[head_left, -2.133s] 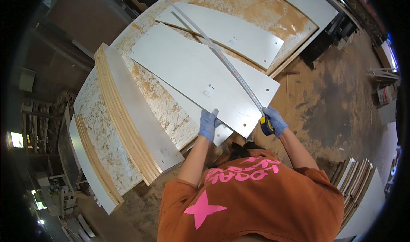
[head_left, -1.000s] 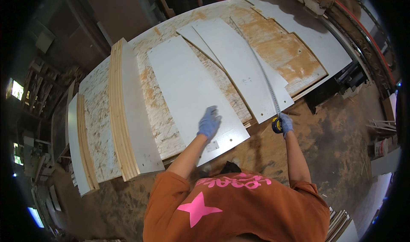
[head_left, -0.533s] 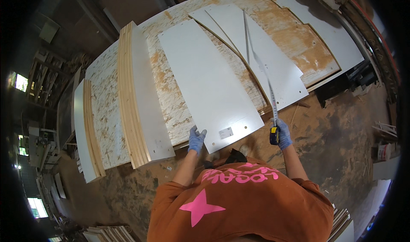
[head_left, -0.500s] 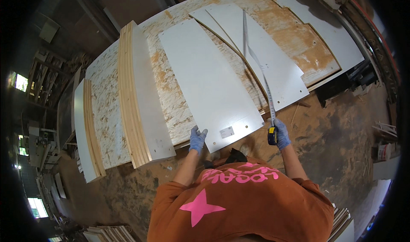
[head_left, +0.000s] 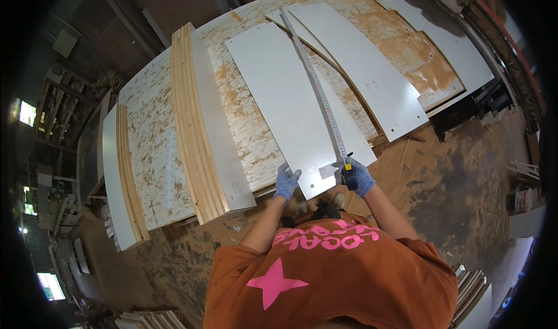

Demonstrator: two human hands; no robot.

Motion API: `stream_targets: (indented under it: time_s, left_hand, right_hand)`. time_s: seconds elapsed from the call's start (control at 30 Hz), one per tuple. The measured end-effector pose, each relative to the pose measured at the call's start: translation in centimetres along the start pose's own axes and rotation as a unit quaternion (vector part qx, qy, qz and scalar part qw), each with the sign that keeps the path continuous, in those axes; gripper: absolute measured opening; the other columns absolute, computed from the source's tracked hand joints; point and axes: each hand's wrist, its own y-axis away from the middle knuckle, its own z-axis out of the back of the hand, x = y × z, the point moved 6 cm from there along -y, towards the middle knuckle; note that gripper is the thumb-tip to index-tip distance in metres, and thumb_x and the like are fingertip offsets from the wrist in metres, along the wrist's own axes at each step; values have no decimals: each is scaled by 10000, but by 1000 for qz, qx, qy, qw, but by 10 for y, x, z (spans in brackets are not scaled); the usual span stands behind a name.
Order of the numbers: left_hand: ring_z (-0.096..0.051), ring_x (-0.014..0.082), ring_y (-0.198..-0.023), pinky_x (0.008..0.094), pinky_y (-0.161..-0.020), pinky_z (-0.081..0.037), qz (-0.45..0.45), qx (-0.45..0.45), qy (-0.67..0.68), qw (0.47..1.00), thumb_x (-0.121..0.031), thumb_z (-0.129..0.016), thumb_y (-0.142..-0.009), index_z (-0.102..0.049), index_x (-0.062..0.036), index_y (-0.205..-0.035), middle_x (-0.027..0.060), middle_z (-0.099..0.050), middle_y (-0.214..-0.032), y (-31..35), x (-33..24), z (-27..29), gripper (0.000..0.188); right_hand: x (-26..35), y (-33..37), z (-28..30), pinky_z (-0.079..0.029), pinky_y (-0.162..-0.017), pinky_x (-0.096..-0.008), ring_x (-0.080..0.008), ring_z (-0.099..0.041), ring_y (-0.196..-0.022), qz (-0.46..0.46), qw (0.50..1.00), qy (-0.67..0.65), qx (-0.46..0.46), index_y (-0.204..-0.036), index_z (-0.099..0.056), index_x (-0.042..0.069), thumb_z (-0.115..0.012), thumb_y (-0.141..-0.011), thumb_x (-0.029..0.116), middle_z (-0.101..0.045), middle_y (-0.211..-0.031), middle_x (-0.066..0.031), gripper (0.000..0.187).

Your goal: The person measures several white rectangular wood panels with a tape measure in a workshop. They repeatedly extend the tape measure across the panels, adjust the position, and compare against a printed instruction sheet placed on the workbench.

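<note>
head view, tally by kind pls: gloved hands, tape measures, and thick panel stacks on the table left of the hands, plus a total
Gloved hands: 2 (left hand, right hand)
Tape measures: 1 (the tape measure)
Panel stacks: 2 (longer stack, shorter stack)
Total: 5

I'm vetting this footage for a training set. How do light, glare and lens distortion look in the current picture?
Head view: the fisheye bows the stacked boards and the corners go black; head view: the window at lower left is washed out against dim surroundings; head view: the white panel shows a soft sheen, and the tape measure's finest marks are too small to read.
</note>
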Motion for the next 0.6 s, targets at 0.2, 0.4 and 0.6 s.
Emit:
stream_targets:
  time_s: [0.2, 0.4, 0.6]
  left_hand:
    - [-555, 150, -805, 255, -603, -448, 31, 20, -3, 999, -110, -609, -811, -307, -71, -1255, 117, -585, -1011, 2, 0, 2, 538]
    - [-546, 140, -813, 259, -608, -442, 43, 20, -3, 999, -136, -612, -809, -307, -74, -1265, 85, -583, -992, 3, -3, 3, 552]
    - [-543, 136, -798, 252, -603, -437, 25, 45, 13, 999, -139, -611, -812, -300, -66, -1276, 94, -581, -984, -1, 3, 2, 563]
  right_hand:
    - [-14, -5, -12, -507, -581, -308, -188, -569, -623, 20, 991, 132, 2, -1085, -504, -47, -436, -878, 334, -601, -855, -186, 439]
    - [-31, 1, -18, -441, -474, -250, -147, -526, -526, -39, 984, 169, -31, -1093, -536, -10, -406, -883, 336, -574, -660, -87, 425]
    - [-32, 22, 9, -415, -466, -231, -123, -507, -486, -21, 968, 248, -34, -942, -623, 16, -484, -842, 346, -562, -634, -35, 372]
